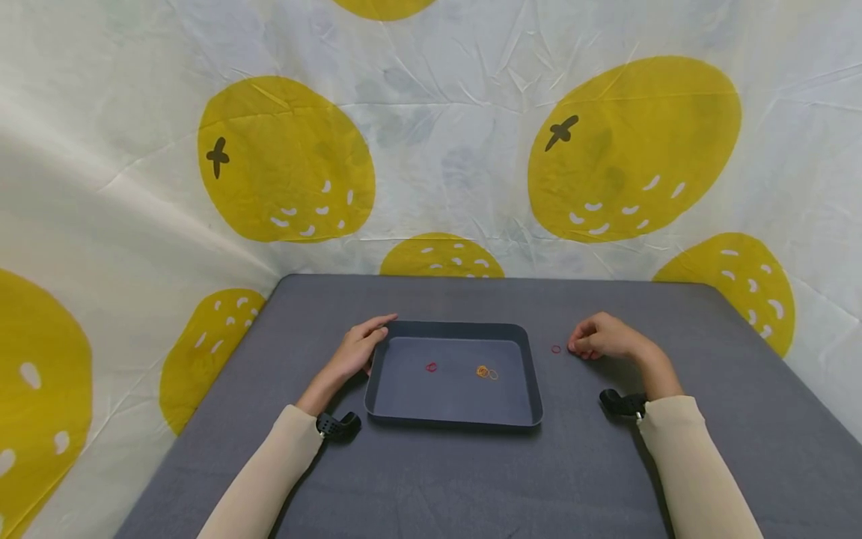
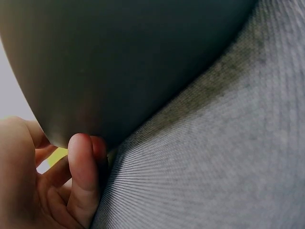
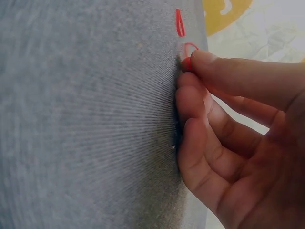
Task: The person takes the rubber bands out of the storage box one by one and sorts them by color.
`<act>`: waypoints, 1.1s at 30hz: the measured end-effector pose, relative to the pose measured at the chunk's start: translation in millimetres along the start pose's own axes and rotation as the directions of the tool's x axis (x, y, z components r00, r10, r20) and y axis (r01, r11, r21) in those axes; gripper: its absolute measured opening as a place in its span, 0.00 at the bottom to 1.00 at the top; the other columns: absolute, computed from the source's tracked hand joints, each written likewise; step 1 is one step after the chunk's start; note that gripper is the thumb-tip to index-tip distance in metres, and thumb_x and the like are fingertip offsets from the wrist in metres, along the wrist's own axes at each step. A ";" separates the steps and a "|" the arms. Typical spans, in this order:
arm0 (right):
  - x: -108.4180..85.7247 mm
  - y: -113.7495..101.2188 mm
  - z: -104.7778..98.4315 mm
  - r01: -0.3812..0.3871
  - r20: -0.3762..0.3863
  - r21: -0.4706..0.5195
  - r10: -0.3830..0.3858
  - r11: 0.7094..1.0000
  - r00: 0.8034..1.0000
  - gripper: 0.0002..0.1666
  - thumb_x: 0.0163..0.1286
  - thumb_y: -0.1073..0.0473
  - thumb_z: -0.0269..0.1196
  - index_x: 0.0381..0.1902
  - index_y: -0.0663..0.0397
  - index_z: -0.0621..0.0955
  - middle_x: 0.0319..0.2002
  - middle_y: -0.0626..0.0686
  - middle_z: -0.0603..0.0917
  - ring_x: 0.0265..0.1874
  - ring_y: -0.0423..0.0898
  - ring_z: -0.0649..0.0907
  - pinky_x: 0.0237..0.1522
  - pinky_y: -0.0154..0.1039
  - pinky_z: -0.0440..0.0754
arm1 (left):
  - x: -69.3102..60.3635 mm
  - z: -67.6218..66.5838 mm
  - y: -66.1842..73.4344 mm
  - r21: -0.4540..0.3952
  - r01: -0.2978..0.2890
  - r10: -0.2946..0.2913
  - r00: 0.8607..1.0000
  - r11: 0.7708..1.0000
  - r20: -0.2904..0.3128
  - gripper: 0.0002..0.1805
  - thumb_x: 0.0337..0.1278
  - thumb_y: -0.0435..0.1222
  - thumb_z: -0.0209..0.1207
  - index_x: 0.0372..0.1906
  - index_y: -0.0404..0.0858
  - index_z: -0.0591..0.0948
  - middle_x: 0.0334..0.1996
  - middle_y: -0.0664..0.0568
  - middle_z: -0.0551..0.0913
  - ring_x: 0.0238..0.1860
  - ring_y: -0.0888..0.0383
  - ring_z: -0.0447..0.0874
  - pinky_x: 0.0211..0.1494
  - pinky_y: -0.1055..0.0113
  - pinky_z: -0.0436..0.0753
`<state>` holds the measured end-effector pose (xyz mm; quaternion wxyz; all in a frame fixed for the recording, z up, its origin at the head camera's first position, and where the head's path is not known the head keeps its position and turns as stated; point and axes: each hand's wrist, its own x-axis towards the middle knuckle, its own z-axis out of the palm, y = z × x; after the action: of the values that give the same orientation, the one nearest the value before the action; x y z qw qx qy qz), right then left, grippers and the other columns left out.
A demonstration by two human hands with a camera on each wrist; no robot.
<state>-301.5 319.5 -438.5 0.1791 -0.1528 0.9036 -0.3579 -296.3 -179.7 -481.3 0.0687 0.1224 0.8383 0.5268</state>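
A dark grey tray (image 1: pixel 454 424) rests on the table, with red rubber bands (image 1: pixel 431 367) left of its middle and several orange-yellow rubber bands (image 1: pixel 482 371) to the right. My left hand (image 1: pixel 353 350) grips the tray's left side near the far corner; its curled fingers (image 2: pixel 83 164) touch the outer wall in the left wrist view. Right of the tray, my right hand (image 1: pixel 606 337) pinches a red rubber band (image 3: pixel 186 46) between thumb and fingertips, low against the cloth. Another red rubber band (image 3: pixel 179 24) lies on the table just beyond those fingertips.
Grey cloth (image 1: pixel 438 479) covers the table. A pale curtain (image 1: pixel 451 180) with large yellow fruit prints hangs behind and at the sides. Each wrist wears a black camera mount, the left one (image 1: pixel 339 427) close to the tray's near-left corner.
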 end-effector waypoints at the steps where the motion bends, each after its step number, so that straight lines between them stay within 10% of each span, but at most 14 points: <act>1: 0.1 -1.0 0.4 0.001 -0.002 0.000 -0.001 1.000 1.000 0.11 0.72 0.63 0.65 0.40 0.69 0.86 0.30 0.51 0.86 0.30 0.41 0.81 0.31 0.35 0.83 | 0.0 -0.3 -0.2 0.000 0.000 0.000 1.000 1.000 0.001 0.25 0.83 0.44 0.47 0.77 0.48 0.71 0.14 0.52 0.67 0.09 0.51 0.71 0.17 0.54 0.81; 33: 1.2 1.8 9.9 -0.005 -0.040 -0.035 0.003 0.999 0.999 0.11 0.71 0.60 0.68 0.38 0.67 0.86 0.26 0.48 0.83 0.26 0.38 0.79 0.29 0.33 0.79 | -2.2 0.7 -3.6 0.026 -0.005 0.006 1.000 1.000 -0.016 0.23 0.82 0.46 0.48 0.75 0.52 0.74 0.17 0.52 0.69 0.09 0.55 0.70 0.18 0.55 0.81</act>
<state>-298.5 314.4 -446.8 0.1591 -0.1470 0.9134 -0.3445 -294.5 -181.2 -484.9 0.0590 0.1214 0.8451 0.5172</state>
